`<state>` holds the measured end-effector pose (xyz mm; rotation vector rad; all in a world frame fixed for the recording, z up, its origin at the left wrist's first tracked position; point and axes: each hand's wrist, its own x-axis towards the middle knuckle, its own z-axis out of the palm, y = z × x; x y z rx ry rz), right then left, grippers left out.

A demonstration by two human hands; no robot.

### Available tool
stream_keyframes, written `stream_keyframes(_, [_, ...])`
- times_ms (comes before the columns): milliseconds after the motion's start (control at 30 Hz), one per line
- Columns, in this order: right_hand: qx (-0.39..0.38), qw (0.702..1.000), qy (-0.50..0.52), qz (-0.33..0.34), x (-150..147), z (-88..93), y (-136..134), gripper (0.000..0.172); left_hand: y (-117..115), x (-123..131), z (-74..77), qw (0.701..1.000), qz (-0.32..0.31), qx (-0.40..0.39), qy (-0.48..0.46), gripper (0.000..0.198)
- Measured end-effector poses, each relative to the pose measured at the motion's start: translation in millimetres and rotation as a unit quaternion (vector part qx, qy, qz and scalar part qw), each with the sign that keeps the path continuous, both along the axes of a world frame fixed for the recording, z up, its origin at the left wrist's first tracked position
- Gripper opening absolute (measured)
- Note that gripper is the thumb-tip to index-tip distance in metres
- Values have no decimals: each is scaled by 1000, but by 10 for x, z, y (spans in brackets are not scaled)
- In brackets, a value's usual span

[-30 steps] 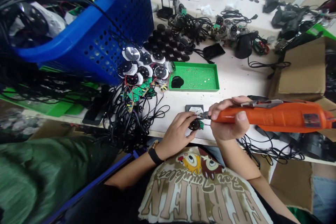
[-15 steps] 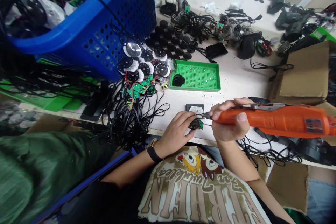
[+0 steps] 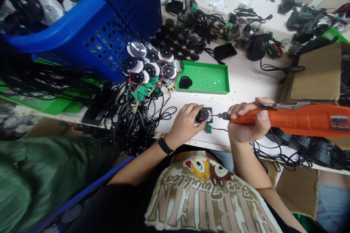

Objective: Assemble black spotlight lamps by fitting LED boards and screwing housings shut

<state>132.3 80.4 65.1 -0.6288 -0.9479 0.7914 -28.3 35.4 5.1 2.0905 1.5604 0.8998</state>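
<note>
Black disc [image 3: 202, 114], pinched btwn thumb & fingers of L hand [image 3: 187, 123]; R hand [image 3: 248, 122] grips orange driver [image 3: 303, 119], bit [image 3: 215, 115] appar. touching disc assy.

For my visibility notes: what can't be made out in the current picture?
All in the head view:
Orange screwdriver: rear end cut off by the right edge.
Black disc: left rim hidden by the left hand.
Bits in the green tray: too small to identify.
Blue basket: cut off by the top edge.
</note>
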Motion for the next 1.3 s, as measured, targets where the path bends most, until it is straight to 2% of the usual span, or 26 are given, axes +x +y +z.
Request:
stream_keyframes(200, [24, 999, 13, 18, -23, -35, -30, 18, 113, 156, 24, 998, -8, -35, 60, 43])
stream_keyframes(633, [19, 998, -47, 31, -171, -115, 29, 15, 112, 190, 2, 997, -15, -56, 50, 37])
stream_keyframes(833, [-14, 996, -92, 3, -193, -126, 40, 19, 121, 197, 5, 997, -18, -64, 44, 31])
stream_keyframes(1300, [-20, 995, -85, 38, -232, -148, 0, 20, 135, 190, 13, 995, -42, -88, 30, 26])
